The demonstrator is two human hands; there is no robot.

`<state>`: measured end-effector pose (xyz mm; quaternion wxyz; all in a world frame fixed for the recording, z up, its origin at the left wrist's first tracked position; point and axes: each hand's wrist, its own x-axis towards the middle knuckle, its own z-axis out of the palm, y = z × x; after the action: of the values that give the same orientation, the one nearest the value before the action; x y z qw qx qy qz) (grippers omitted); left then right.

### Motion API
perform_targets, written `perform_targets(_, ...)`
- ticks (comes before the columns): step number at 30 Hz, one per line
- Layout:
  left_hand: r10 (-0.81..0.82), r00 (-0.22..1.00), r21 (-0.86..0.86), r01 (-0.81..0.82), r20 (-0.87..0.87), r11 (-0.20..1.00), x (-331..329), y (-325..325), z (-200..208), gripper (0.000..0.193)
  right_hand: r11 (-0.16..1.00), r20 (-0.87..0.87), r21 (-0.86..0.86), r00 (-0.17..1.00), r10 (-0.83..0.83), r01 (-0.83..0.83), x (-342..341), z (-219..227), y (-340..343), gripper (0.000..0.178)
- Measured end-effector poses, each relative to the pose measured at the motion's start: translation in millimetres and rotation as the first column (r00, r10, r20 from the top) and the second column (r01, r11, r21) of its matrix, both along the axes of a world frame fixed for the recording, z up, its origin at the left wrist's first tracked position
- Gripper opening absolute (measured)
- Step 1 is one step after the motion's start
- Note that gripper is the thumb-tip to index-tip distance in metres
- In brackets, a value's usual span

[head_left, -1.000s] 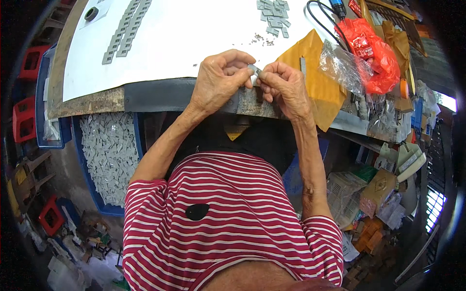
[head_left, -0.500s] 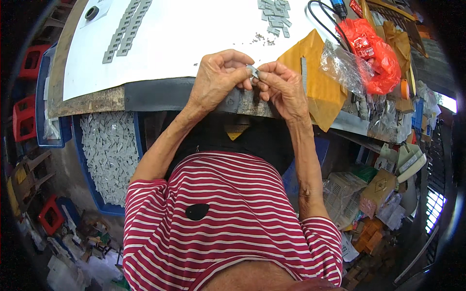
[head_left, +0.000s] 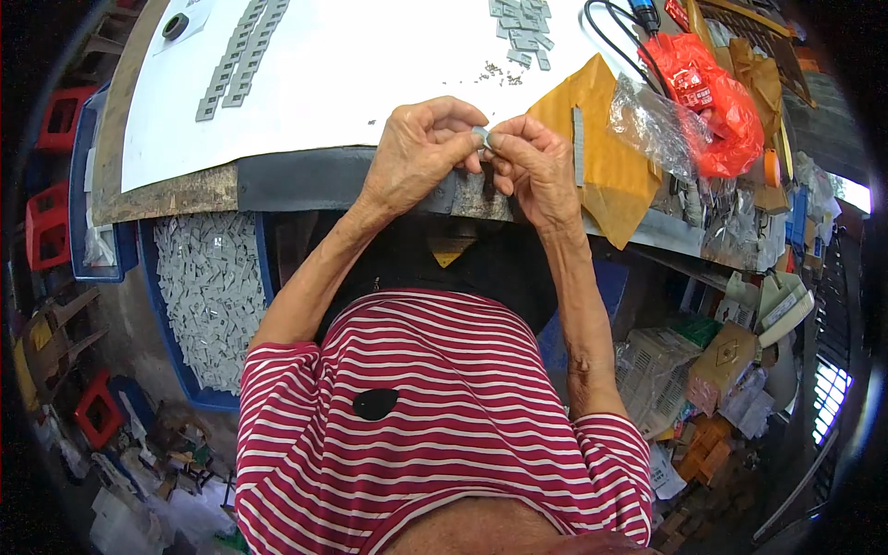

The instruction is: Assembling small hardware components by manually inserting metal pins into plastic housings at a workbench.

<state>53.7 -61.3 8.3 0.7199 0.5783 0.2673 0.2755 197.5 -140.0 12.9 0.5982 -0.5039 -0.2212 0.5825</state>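
One small grey piece [head_left: 482, 138], mostly hidden by fingertips, is over the desk's [head_left: 208, 188] near edge, its finer shape unreadable; the left hand [head_left: 416, 148] and right hand [head_left: 543, 166] each have a thumb-and-finger grip pinching it. Beyond, tiny brown bits [head_left: 491, 69] are too small to count, one heap of grey plates [head_left: 525, 43] overlaps itself, and two grey rows [head_left: 223, 76] are cut off above.

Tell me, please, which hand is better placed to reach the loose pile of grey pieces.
Probably the right hand: it lies almost straight below the loose pile in the picture, while the left hand sits farther left. Both hold a small grey piece.
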Motion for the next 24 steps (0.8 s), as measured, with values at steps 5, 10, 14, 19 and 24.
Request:
perform_targets(5, -0.057, 0.996, 0.092, 0.063, -0.071, 0.994, -3.0, 7.8, 2.2, 0.02, 1.0, 0.228, -0.003, 0.974, -0.014, 0.015, -0.9, 5.0, 3.5, 0.007)
perform_targets(10, 0.04, 0.973, 0.61, 0.109, -0.225, 0.785, -4.1, 19.2, 7.2, 0.018, 1.0, 0.317, -0.005, 0.948, 0.022, -0.022, 1.2, 12.6, 12.8, 0.009)
perform_targets(14, 0.061, 0.983, 0.647, 0.065, -0.171, 0.76, -4.9, 27.2, 8.3, 0.019, 0.997, 0.273, -0.041, 0.961, -0.049, 0.063, -2.1, 11.6, 18.8, 0.014)
perform_targets(19, 0.101, 0.977, 0.59, 0.031, -0.189, 0.807, -11.8, 48.2, 14.1, 0.019, 0.994, 0.336, 0.006, 0.936, -0.102, 0.106, -10.6, 17.0, 20.4, 0.023)
perform_targets(24, 0.247, 0.953, 0.545, -0.115, -0.175, 0.83, -14.8, 106.3, -4.5, 0.015, 0.991, 0.441, 0.112, 0.89, -0.119, 0.078, -17.6, 10.3, 5.5, 0.018)
